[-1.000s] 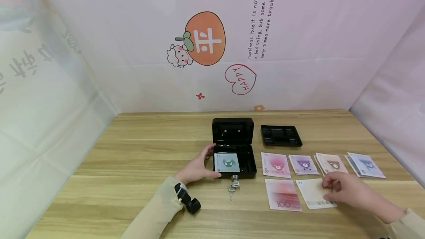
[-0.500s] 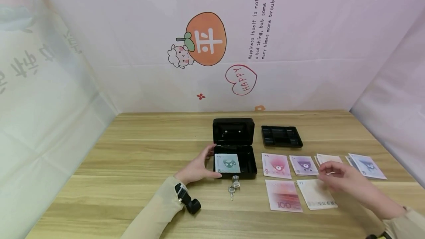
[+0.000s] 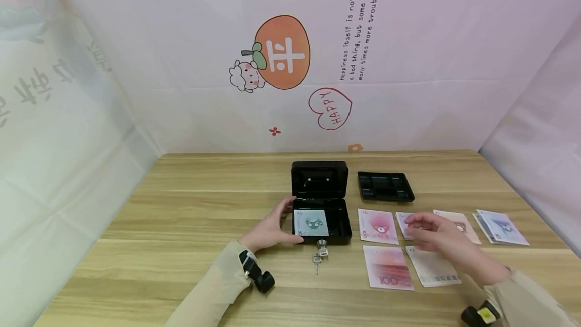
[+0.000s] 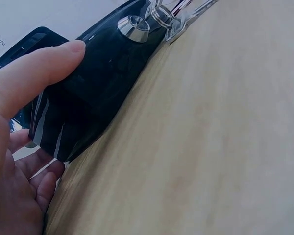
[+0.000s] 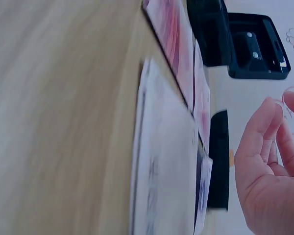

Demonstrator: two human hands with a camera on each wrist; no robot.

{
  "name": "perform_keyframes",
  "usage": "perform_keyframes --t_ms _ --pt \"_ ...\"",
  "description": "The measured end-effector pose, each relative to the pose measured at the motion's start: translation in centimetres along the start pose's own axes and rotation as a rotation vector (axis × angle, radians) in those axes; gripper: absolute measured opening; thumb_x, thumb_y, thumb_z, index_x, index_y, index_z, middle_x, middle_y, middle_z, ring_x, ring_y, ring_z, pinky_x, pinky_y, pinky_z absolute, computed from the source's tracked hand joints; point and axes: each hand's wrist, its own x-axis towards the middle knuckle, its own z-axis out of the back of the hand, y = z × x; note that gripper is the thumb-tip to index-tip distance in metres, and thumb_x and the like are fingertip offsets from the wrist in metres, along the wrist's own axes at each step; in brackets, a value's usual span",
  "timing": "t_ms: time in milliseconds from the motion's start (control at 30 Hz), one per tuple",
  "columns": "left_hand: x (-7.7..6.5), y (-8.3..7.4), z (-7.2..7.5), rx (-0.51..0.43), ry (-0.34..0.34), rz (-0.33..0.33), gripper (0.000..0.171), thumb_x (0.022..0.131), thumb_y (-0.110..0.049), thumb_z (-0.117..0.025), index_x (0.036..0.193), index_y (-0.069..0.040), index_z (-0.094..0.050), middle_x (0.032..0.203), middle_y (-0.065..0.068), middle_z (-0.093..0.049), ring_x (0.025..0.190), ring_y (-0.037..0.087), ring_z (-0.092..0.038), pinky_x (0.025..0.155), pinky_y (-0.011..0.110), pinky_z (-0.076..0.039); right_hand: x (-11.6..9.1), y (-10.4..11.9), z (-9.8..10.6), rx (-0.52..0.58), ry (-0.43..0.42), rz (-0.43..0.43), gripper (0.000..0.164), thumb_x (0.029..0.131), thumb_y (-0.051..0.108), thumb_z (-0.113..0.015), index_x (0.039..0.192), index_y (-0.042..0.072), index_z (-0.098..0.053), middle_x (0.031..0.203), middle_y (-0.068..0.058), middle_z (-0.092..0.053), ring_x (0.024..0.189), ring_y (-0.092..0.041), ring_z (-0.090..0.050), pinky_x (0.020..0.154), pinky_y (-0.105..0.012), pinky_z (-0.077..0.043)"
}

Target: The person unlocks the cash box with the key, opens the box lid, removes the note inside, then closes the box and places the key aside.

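A black cash box (image 3: 336, 239) stands with its lid (image 3: 319, 178) raised. My left hand (image 3: 269, 227) grips its left side, thumb (image 4: 49, 63) on the front face and fingers curled round the side. Inside, at the left, lies green play money (image 3: 310, 223). Two keys (image 3: 316, 264) hang at the front lock (image 4: 134, 28). My right hand (image 3: 447, 241), seen holding nothing in the right wrist view, hovers with relaxed fingers over purple banknotes (image 3: 402, 220), partly hiding them and a pale yellow pile (image 3: 431, 266).
Pink banknotes (image 3: 376, 227) and a pink 100 pile (image 3: 388, 269) lie right of the box. Peach notes (image 3: 463, 228) and blue notes (image 3: 504, 227) are farther right. A black compartment tray (image 3: 385, 185) sits behind them. A printed cloth (image 3: 204, 115) hangs along the table's back.
My right hand has moved left and back, from the pale yellow pile across the peach notes to above the purple ones. My left hand has kept its grip on the box.
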Motion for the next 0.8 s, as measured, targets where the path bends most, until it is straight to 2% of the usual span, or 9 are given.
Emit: perform_keyframes --t_ms 200,333,500,700,800 --pt "0.0 0.0 0.0 -0.001 -0.002 0.001 0.101 0.073 -0.024 -0.082 0.151 -0.019 -0.018 0.152 0.011 -0.028 0.136 0.031 -0.033 0.112 0.050 -0.028 1.1 1.1 -1.8 0.066 0.105 0.068 0.035 0.093 0.012 -0.057 0.118 -0.010 -0.048 0.099 -0.001 -0.057 0.087 -0.007 -0.057 0.075 -0.027 -0.055" --pt "0.1 0.2 -0.1 -0.002 0.000 0.001 0.101 0.073 -0.024 -0.082 0.151 -0.020 -0.017 0.152 0.011 -0.028 0.136 0.032 -0.033 0.112 0.051 -0.028 1.9 2.2 -3.2 0.104 0.137 0.073 0.032 0.092 0.013 -0.059 0.116 -0.007 -0.050 0.100 -0.002 -0.054 0.088 -0.008 -0.057 0.076 -0.027 -0.056" --pt "0.2 0.4 -0.1 0.000 -0.001 0.003 0.102 0.073 -0.025 -0.082 0.151 -0.021 -0.018 0.152 0.011 -0.028 0.136 0.031 -0.033 0.112 0.051 -0.028 3.0 3.5 -4.9 0.146 0.188 0.103 0.033 0.092 0.012 -0.059 0.116 -0.009 -0.047 0.102 -0.002 -0.052 0.091 -0.008 -0.055 0.079 -0.026 -0.055" --pt "0.2 0.4 -0.1 -0.008 0.001 -0.006 0.101 0.073 -0.024 -0.082 0.151 -0.020 -0.017 0.153 0.010 -0.028 0.136 0.031 -0.033 0.112 0.051 -0.027 4.2 5.0 -6.4 0.198 0.231 0.118 0.041 0.091 0.007 -0.059 0.121 -0.014 -0.041 0.112 -0.013 -0.050 0.099 -0.015 -0.057 0.089 -0.037 -0.054" --pt "0.2 0.4 -0.1 -0.007 0.001 -0.003 0.102 0.073 -0.025 -0.082 0.151 -0.021 -0.017 0.153 0.010 -0.027 0.136 0.031 -0.032 0.112 0.051 -0.027 4.8 5.7 -7.0 0.188 0.250 0.112 0.047 0.090 0.009 -0.061 0.124 -0.016 -0.038 0.118 -0.020 -0.046 0.102 -0.019 -0.056 0.092 -0.041 -0.052"
